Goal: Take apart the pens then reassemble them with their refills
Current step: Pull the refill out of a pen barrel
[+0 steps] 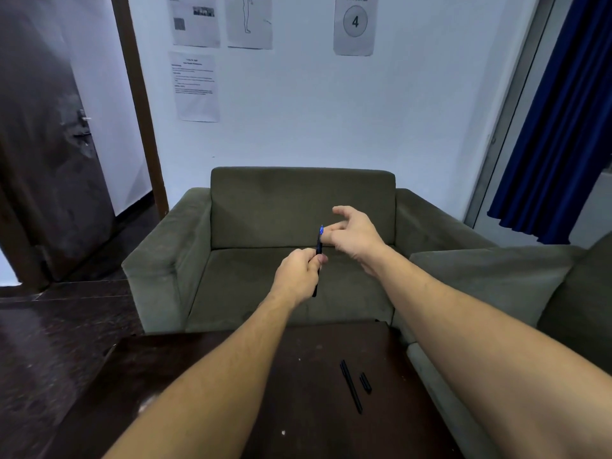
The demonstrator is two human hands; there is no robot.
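**Fingers on the pen's blue end**

Fingers (326, 234) of the right hand (356, 235) reach the blue top end of the pen (318, 251), thumb and forefinger at the tip while the other fingers spread loose; whether they already pinch it or only touch cannot be told. Below, the left hand (298, 276) is wrapped tight round the pen's dark barrel, holding it nearly upright in the air over the sofa seat (265, 286).

From here the small end piece or the refill could slip free and drop, likely because the work is held out past the worktop (231, 376); anything falling would land on the green cushion or in a gap beside it. A twist with too light a pinch may also just slide.

On the dark worktop, near the right forearm, lie a long black pen body (351, 385) and, just beside it, a short black cap (365, 382). Nothing stands between the hands and these parts.
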